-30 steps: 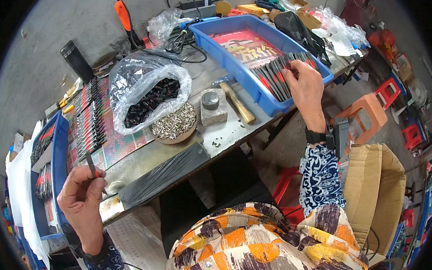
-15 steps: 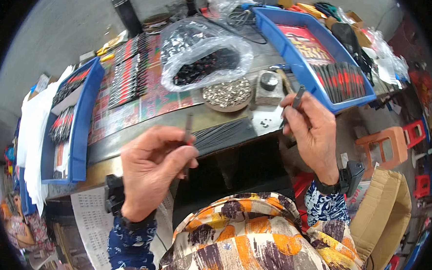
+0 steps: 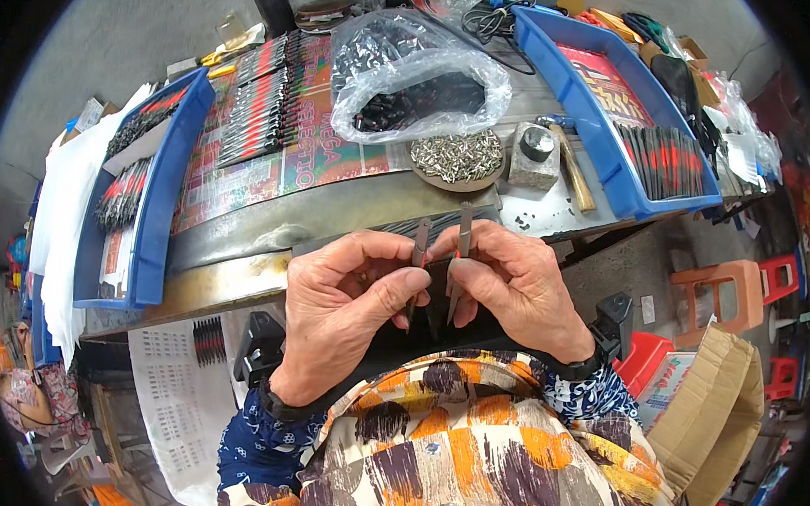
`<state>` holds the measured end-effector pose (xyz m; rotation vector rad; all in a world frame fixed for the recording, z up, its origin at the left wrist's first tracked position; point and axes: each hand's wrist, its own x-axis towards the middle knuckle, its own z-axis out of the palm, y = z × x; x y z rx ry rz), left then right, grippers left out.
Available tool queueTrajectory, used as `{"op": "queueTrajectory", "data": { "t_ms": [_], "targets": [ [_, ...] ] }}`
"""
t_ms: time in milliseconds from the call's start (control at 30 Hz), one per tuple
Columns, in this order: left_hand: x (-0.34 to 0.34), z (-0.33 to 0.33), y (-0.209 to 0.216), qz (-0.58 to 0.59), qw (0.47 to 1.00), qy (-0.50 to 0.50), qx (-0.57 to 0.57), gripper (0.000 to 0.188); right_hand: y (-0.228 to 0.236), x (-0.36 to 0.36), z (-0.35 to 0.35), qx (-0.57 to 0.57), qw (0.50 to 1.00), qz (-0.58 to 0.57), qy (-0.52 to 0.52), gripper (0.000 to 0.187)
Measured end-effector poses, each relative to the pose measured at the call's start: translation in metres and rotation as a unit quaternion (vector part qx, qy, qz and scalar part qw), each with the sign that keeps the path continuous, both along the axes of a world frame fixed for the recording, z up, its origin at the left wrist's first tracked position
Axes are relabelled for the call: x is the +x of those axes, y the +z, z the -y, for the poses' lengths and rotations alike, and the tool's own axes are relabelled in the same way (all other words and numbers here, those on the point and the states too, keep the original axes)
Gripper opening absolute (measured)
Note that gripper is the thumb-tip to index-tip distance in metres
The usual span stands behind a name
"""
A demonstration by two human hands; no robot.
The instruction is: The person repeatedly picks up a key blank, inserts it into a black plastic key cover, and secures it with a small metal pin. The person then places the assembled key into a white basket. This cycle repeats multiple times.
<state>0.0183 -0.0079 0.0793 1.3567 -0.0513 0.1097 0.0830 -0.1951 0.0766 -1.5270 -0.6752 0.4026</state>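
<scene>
My left hand (image 3: 343, 296) pinches a slim dark metal strip (image 3: 421, 238) upright between thumb and fingers. Close beside it, my right hand (image 3: 513, 286) pinches a similar narrow dark metal blade (image 3: 465, 223), whose pointed lower end shows below the thumb. The two pieces stand nearly parallel, with a small gap between them, over the bench's near edge. A bundle of thin dark strips (image 3: 416, 224) lies on the bench just behind the hands. Beyond it sits a round dish (image 3: 454, 183) heaped with small silvery metal parts.
A metal block (image 3: 534, 171) with a black round top stands beside a wooden-handled tool (image 3: 574, 175). Blue trays (image 3: 154, 240) of black-and-red pieces flank the bench. An open plastic bag (image 3: 414, 75) of black parts lies behind. A cardboard box (image 3: 713, 407) stands at lower right.
My hands have come together: the left moved right, the right moved left and down toward it. Each still holds its piece. The head view has shifted slightly.
</scene>
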Motion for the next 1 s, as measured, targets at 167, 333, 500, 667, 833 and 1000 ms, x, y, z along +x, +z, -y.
{"op": "queueTrajectory", "data": {
  "t_ms": [167,333,500,667,833,1000],
  "targets": [
    [-0.001,0.000,-0.006,-0.001,1.000,0.009,-0.017,0.015,-0.002,-0.005,-0.004,-0.011,0.999,0.040,0.000,0.038],
    [0.000,0.001,-0.009,0.000,0.999,0.025,-0.023,0.014,-0.005,-0.008,-0.005,0.006,1.000,0.006,0.026,0.045],
    [0.000,0.005,-0.012,-0.005,0.999,0.008,-0.043,0.016,-0.008,-0.011,-0.009,0.020,1.000,-0.001,0.024,0.045],
    [0.001,0.007,-0.014,-0.010,0.998,0.002,-0.057,0.016,-0.011,-0.013,-0.009,0.016,1.000,0.009,0.016,0.046],
    [0.001,0.007,-0.016,-0.013,0.997,-0.004,-0.079,0.015,-0.014,-0.014,-0.011,0.032,0.999,0.021,0.007,0.046],
    [0.002,0.008,-0.016,-0.014,0.997,-0.009,-0.079,0.014,-0.013,-0.015,-0.011,0.026,1.000,0.012,0.006,0.046]
  ]
}}
